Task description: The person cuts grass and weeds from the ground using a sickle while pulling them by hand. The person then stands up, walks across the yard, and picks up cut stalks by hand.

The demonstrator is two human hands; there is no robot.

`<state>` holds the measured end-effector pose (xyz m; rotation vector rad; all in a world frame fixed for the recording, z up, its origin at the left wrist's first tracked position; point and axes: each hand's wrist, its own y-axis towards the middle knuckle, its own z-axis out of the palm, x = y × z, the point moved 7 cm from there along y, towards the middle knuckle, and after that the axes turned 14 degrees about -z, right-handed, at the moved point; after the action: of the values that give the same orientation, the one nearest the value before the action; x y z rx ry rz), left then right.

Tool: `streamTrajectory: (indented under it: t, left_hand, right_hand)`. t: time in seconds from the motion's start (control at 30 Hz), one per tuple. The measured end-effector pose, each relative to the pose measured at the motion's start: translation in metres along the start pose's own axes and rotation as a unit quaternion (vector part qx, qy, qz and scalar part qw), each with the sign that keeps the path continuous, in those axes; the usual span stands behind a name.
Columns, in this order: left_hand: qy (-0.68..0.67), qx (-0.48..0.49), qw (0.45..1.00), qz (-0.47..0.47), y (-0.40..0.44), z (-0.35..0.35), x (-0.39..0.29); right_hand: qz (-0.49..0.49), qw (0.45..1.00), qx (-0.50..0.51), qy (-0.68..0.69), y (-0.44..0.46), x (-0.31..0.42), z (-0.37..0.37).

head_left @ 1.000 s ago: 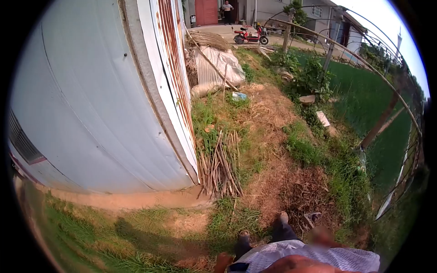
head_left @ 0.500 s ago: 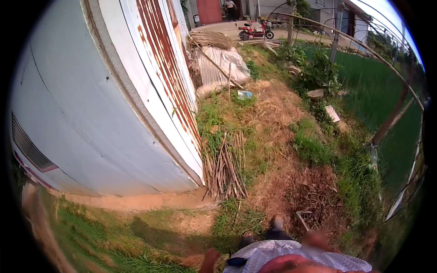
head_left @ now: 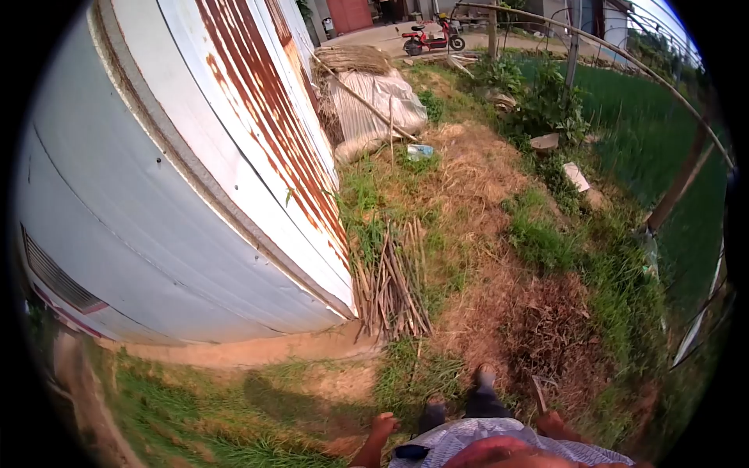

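At the bottom of the head view, my right hand is closed around the handle of a small tool with a thin metal head, which points away over dry brown plant debris. My left hand hangs beside my body with its fingers curled in; I cannot make out anything in it. Between the two hands are my patterned shirt and my feet, one a little ahead of the other on the ground.
A metal-sheet wall stands at the left, with a bundle of sticks at its corner. Ahead are a covered straw pile, a red scooter and a white block. A pole frame borders the green field at right.
The view has turned and tilted down, so the wall fills more of the left. The distant person has left the view. My hands have swung, and my feet have changed position.
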<state>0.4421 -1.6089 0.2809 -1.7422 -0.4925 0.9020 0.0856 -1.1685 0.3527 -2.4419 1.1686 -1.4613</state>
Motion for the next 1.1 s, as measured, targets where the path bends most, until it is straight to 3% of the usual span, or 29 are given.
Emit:
streamTrajectory:
  t: [0.07, 0.1, 0.17, 0.27, 0.3, 0.37, 0.47, 0.53, 0.57, 0.6, 0.63, 0.67, 0.7, 0.77, 0.8, 0.83, 0.9, 1.0, 1.1]
  left_hand:
    - [0.202, 0.041, 0.976, 0.076, 0.002, -0.001, 0.001]
    - [0.203, 0.040, 0.975, 0.076, 0.007, -0.003, 0.008]
    - [0.140, 0.029, 0.989, 0.024, 0.019, -0.010, 0.027]
    - [0.045, 0.010, 0.997, -0.059, 0.026, -0.023, 0.057]
    - [0.046, 0.009, 0.997, -0.060, 0.029, -0.023, 0.063]
    - [-0.108, 0.005, 0.993, -0.052, 0.029, -0.021, 0.071]
    - [-0.100, 0.011, 0.994, -0.035, 0.025, -0.014, 0.073]
    - [-0.092, 0.020, 0.995, -0.018, 0.022, -0.008, 0.070]
    - [-0.087, 0.024, 0.996, -0.010, 0.020, -0.007, 0.067]
    - [-0.085, 0.024, 0.996, -0.011, 0.020, -0.012, 0.065]
    - [0.090, 0.042, 0.988, 0.116, 0.013, -0.011, 0.045]
    - [0.182, 0.054, 0.966, 0.174, 0.006, -0.005, 0.038]
    - [0.263, 0.060, 0.934, 0.236, -0.002, 0.000, 0.032]
    - [0.168, 0.057, 0.968, 0.178, -0.003, -0.004, 0.035]
    - [0.136, 0.055, 0.976, 0.159, -0.004, -0.006, 0.035]
    - [0.191, 0.051, 0.965, 0.170, -0.007, -0.004, 0.031]
    - [0.248, 0.047, 0.951, 0.181, -0.007, -0.003, 0.030]
    - [0.219, 0.063, 0.920, 0.318, -0.023, 0.003, 0.016]
    - [0.228, 0.058, 0.948, 0.215, -0.007, 0.000, 0.025]
  right_hand:
    - [-0.079, 0.997, 0.011, 0.014, 0.005, 0.006, 0.009]
    - [-0.024, 0.999, -0.012, 0.025, 0.008, 0.002, 0.009]
    - [0.032, 0.998, -0.036, 0.036, 0.014, -0.007, 0.011]
    - [-0.051, 0.997, -0.056, 0.003, 0.019, -0.006, 0.019]
    - [-0.036, 0.998, -0.057, 0.007, 0.021, -0.007, 0.018]
    - [-0.021, 0.998, -0.056, 0.011, 0.025, -0.004, 0.014]
    - [0.102, 0.988, 0.010, 0.115, 0.022, 0.006, 0.017]
    - [0.254, 0.962, -0.025, 0.100, 0.007, 0.025, 0.005]
    - [0.254, 0.961, -0.025, 0.101, 0.006, 0.022, 0.007]
    - [0.246, 0.962, -0.033, 0.114, 0.004, 0.017, 0.011]
    - [0.237, 0.962, -0.041, 0.126, 0.002, 0.011, 0.015]
    - [0.239, 0.962, -0.041, 0.128, -0.003, -0.005, 0.023]
    - [0.111, 0.992, -0.048, 0.046, 0.000, 0.000, 0.022]
    - [-0.016, 0.998, -0.053, -0.035, -0.004, 0.010, 0.023]
    - [0.124, 0.991, -0.041, 0.038, -0.009, 0.035, 0.011]
    - [0.260, 0.959, -0.029, 0.110, -0.018, 0.052, 0.006]
    - [0.255, 0.958, -0.042, 0.120, -0.022, 0.045, 0.009]
    - [0.262, 0.955, -0.054, 0.125, -0.029, 0.035, 0.014]
    - [0.281, 0.949, -0.062, 0.127, -0.034, 0.021, 0.022]
